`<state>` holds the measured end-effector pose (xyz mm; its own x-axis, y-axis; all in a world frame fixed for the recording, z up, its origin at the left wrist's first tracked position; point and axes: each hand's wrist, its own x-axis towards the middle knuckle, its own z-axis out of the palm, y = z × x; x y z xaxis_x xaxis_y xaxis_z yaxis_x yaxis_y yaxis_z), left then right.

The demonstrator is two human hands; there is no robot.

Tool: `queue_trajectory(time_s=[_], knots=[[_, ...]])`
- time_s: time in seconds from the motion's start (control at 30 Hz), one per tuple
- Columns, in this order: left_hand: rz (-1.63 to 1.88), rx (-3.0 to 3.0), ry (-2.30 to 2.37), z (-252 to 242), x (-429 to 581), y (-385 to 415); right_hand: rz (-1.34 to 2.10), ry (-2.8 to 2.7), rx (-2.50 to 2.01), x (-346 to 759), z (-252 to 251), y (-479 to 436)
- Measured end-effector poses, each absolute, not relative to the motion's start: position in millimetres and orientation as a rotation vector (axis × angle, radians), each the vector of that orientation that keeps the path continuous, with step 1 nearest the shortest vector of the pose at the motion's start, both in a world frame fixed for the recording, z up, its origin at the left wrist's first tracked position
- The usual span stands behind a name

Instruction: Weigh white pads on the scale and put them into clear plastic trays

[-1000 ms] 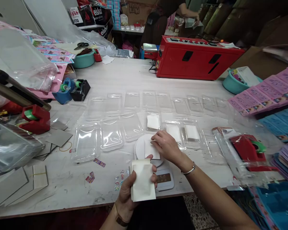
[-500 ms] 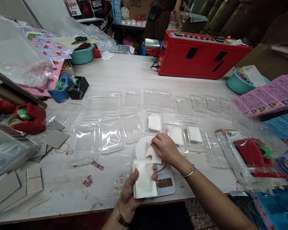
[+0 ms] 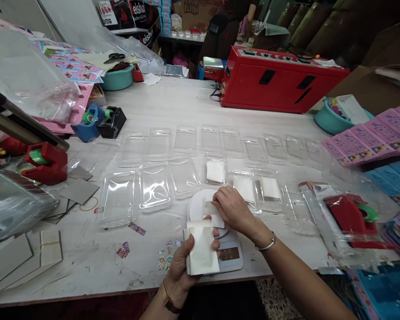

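My left hand is closed round a stack of cream paper pieces, thumb in front and fingertips at its right edge. Behind the stack is a white kitchen scale with a round plate, at the table's front edge. On that plate lies a small batch of white paper pieces, and my right hand pinches its upper edge. Just beyond, clear plastic trays hold similar paper stacks. Further clear trays lie to the left and in a row behind.
Tape dispensers stand at left and right. A red machine and a teal basin are at the back. Grey cards and stickers lie at left. Another person is at the far back.
The view has shifted slightly. My right hand stays at the paper on the scale with barely any movement. My left hand still holds its stack. The person behind has moved their arm.
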<state>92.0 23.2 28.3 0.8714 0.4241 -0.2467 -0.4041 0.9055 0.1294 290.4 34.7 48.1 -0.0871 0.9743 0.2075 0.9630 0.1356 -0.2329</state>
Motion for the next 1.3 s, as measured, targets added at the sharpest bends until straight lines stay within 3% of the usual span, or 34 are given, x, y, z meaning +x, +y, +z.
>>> queue_trajectory(time_s=[0.2, 0.47, 0.63, 1.0, 1.3], knots=[[0.470, 0.193, 0.121, 35.0, 65.5, 17.9, 0.248, -2.005, -1.804, 293.7, 90.8, 15.2], [0.580, 0.184, 0.212, 41.4, 49.0, 28.6, 0.867, -1.813, -1.576, 292.9, 167.9, -23.2], [0.441, 0.181, 0.160, 34.5, 74.0, 11.6, 1.103, -1.712, -1.529, 262.6, 157.6, -27.6], [0.212, 0.131, 0.099, 13.6, 68.6, -25.7, 0.765, -1.886, -1.786, 231.4, 136.6, -45.1], [0.084, -0.014, 0.122, 31.1, 56.1, -65.4, 1.113, -1.936, -1.639, 229.5, 131.8, -79.0]])
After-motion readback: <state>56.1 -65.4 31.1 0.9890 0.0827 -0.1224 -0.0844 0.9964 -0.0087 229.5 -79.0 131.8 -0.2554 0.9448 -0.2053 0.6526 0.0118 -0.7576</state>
